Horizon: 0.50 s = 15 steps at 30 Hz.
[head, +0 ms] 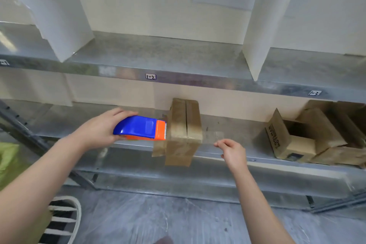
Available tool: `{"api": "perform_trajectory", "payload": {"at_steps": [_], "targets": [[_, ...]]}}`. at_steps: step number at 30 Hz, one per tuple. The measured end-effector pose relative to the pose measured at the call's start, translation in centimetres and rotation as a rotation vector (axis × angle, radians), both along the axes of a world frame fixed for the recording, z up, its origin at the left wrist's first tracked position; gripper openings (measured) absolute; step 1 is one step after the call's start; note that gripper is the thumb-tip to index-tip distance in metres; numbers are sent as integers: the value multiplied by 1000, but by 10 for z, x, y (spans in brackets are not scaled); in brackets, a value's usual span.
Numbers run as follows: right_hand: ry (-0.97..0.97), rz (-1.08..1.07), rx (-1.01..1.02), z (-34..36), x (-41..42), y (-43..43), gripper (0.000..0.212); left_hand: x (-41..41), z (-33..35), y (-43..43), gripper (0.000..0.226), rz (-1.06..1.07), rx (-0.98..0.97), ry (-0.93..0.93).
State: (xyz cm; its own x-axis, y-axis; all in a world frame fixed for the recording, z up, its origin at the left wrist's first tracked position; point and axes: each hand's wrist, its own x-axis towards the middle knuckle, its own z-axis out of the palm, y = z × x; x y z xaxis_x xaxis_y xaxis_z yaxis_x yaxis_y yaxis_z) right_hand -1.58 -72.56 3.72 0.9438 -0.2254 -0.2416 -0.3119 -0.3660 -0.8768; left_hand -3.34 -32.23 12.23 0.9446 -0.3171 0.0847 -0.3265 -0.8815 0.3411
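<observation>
A blue-and-orange tape dispenser (140, 128) is gripped by the left hand (99, 130), 9 o'clock of a brown cardboard box (185, 125). Clear tape (212, 137) is pinched by the right hand (231, 152)

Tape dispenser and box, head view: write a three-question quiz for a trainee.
1. True or false: the left hand grips the tape dispenser.
2. What does the right hand pinch? A) the clear tape B) a box flap C) a shelf label
3. Fill in: the open box lies to the ___ of the closed box.
Key: 1 true; 2 A; 3 right.
</observation>
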Motion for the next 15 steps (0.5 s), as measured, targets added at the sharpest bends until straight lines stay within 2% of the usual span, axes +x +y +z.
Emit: {"api": "perform_trajectory", "payload": {"at_steps": [9, 15], "targets": [[122, 41, -163, -15, 16, 14, 23, 30, -25, 4, 75, 12, 23, 87], [198, 77, -99, -30, 33, 37, 19, 42, -35, 14, 74, 52, 61, 136]]}}
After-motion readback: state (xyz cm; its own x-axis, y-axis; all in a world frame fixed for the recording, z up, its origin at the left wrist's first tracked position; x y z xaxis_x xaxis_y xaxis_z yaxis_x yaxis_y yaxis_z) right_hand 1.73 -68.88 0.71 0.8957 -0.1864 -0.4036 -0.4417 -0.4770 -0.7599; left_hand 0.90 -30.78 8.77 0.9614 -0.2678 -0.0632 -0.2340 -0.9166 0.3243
